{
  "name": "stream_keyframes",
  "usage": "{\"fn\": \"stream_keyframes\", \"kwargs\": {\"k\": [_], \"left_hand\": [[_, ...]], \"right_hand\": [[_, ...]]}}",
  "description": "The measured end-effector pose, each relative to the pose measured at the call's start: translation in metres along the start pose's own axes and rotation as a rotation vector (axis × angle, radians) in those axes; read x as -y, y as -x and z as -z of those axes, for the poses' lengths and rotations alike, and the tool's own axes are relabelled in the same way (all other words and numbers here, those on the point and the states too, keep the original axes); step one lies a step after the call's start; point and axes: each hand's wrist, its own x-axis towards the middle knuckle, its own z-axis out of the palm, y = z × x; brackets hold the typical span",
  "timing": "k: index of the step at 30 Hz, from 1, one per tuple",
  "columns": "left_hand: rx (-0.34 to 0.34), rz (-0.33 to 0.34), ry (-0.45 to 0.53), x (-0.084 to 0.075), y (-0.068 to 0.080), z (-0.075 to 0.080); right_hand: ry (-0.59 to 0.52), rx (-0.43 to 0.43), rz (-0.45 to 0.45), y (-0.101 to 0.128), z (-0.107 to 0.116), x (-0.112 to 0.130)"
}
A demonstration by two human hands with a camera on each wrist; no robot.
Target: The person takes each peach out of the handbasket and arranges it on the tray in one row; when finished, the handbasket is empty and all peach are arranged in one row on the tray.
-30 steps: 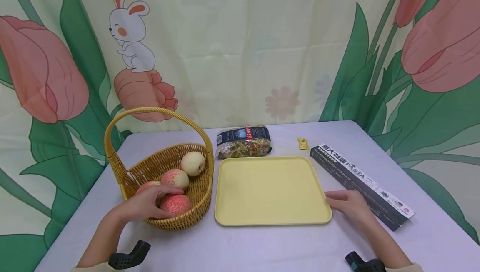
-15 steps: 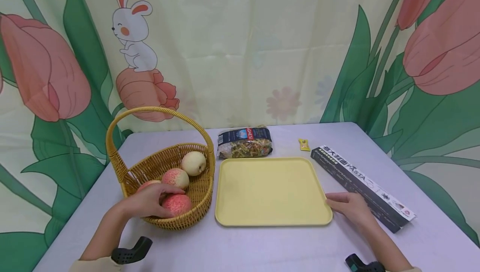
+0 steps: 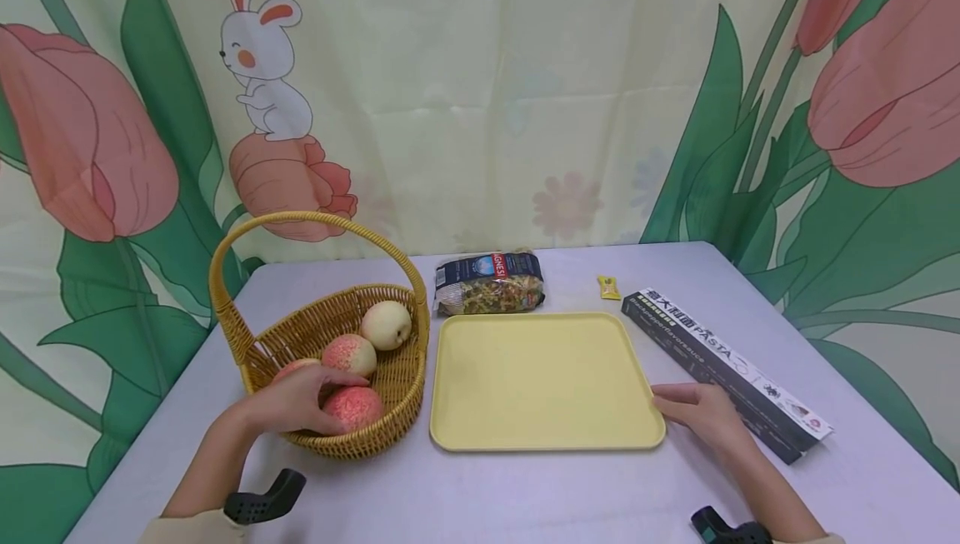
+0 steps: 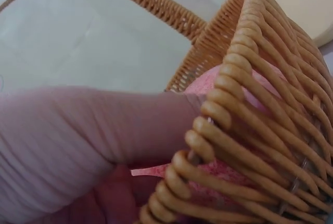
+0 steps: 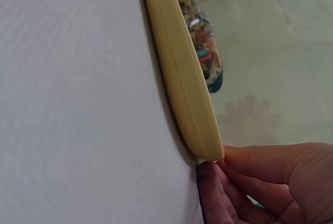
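Observation:
In the head view my left hand (image 3: 298, 400) reaches over the near rim of a wicker basket (image 3: 405, 405). It grips a red peach (image 3: 352, 409) inside, thumb at the near side and fingers beyond. The left wrist view shows the thumb passing behind the basket rim (image 4: 237, 73), with the peach (image 4: 221, 179) partly visible through the weave. My right hand (image 3: 701, 411) pinches the right edge of a yellow tray (image 3: 543, 381) near its front corner. In the right wrist view, thumb and fingers meet at the tray's edge (image 5: 195, 104).
Also in the basket lie a pink-and-cream peach (image 3: 349, 355), a pale fruit (image 3: 387, 325) and another reddish fruit (image 3: 295, 368), partly hidden. Behind the tray is a pasta bag (image 3: 489, 284). A yellow packet (image 3: 608, 287) and a long black-and-white pasta box (image 3: 723, 373) lie to the right.

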Motion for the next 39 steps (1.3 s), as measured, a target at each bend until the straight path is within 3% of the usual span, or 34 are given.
{"fn": "stream_keyframes", "kwargs": {"k": [5, 11, 20, 29, 39], "left_hand": [[0.002, -0.015, 0.004, 0.003, 0.001, -0.001], [-0.065, -0.013, 0.004, 0.008, 0.003, -0.005], [-0.11, -0.034, 0.208, 0.005, 0.013, 0.008], [-0.199, -0.039, 0.245, -0.014, 0.008, 0.014], [-0.217, -0.111, 0.194, -0.044, -0.007, 0.02]], "right_hand": [[0.0, -0.002, 0.007, 0.001, 0.0, 0.001], [-0.002, -0.002, 0.011, 0.001, 0.0, 0.001], [-0.015, -0.007, 0.0, 0.001, 0.001, -0.002], [-0.04, 0.005, -0.019, 0.001, 0.001, 0.0], [-0.046, 0.009, -0.031, 0.0, 0.001, 0.001]]}}
